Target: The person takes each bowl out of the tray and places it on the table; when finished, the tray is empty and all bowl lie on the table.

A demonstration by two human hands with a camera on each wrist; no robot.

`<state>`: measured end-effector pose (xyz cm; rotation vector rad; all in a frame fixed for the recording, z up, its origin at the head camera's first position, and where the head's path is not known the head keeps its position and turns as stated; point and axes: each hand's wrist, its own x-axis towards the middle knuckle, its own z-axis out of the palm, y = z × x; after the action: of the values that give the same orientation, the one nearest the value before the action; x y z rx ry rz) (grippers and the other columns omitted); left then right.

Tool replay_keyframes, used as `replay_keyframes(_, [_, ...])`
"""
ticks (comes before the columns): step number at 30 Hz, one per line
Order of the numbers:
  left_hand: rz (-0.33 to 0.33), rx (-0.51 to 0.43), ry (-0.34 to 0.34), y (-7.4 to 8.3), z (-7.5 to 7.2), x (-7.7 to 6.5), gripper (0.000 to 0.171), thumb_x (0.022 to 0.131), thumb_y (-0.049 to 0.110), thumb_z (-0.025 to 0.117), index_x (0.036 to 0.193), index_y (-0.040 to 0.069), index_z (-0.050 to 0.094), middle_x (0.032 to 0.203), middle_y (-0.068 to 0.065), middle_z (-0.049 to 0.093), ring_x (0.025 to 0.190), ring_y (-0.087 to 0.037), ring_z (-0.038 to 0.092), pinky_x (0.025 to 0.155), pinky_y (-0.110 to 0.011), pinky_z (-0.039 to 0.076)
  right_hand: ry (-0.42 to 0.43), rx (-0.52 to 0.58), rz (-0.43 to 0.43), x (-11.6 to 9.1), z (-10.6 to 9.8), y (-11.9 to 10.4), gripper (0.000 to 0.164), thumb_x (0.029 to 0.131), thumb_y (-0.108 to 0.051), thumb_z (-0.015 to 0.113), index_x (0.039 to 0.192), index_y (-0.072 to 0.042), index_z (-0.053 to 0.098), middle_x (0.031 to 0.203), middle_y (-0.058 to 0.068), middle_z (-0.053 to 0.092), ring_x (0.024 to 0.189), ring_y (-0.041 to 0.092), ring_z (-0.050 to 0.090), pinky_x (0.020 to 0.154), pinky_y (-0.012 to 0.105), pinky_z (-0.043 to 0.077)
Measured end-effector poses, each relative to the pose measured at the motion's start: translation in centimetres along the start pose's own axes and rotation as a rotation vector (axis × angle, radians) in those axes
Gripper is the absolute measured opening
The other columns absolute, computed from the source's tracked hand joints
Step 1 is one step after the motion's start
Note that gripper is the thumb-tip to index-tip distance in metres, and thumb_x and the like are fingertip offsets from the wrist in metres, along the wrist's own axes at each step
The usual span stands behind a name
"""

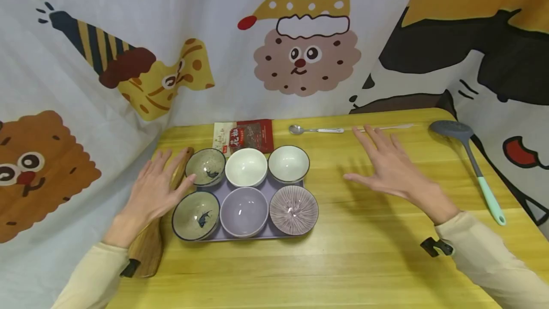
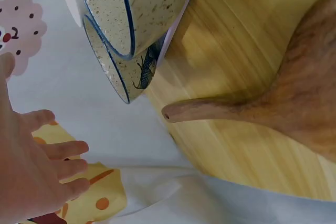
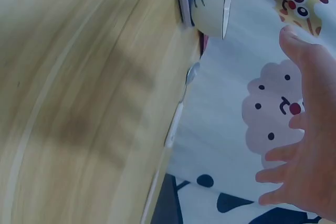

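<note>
My left hand [image 1: 155, 186] hovers over the left side of the table with its fingers spread, holding nothing. Beneath it lies a wooden cutting board [image 1: 147, 251], partly hidden in the head view; its handle [image 2: 205, 109] shows in the left wrist view. Just right of that hand, several bowls stand in two rows on a purple tray [image 1: 266, 233]. They include two speckled fish-pattern bowls [image 1: 193, 216], a white bowl [image 1: 246, 167], a plain purple bowl [image 1: 243, 212] and a striped bowl [image 1: 294, 210]. My right hand [image 1: 388, 166], fingers also spread, hangs above the table right of the tray.
Behind the bowls lies a red and cream spice packet [image 1: 250, 136]. A spoon [image 1: 317, 130] and a thin pale stick [image 1: 396, 127] lie along the back edge. On the far right rests a slotted turner [image 1: 469, 151]. A printed cloth [image 1: 240, 94] hangs behind the table.
</note>
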<state>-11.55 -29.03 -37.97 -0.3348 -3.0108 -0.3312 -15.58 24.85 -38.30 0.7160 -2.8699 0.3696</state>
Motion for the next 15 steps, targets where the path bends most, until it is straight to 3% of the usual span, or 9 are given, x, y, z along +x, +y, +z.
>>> replay_keyframes(7, [-0.053,-0.076,0.018,-0.3,0.6,0.0,0.078,0.101,0.056,0.049,0.16,0.009,0.028,0.154,-0.036,0.035,0.141,-0.058,0.032,0.11,-0.075,0.026,0.013,0.08,-0.037,1.0,1.3,-0.9,0.115,0.078,-0.058,0.079,0.164,-0.02,0.014,0.162,0.027,0.027,0.145,0.051,0.032,0.114,0.074,0.023])
replay_keyframes(15, [-0.154,-0.24,-0.057,-0.7,1.5,0.1,0.087,0.101,0.055,0.049,0.161,0.001,0.017,0.155,-0.038,0.031,0.14,-0.058,0.032,0.111,-0.071,0.029,-0.002,0.294,-0.063,2.6,3.2,-1.4,0.115,0.076,-0.048,0.085,0.162,-0.01,0.02,0.165,0.021,0.026,0.148,0.047,0.029,0.117,0.07,0.023])
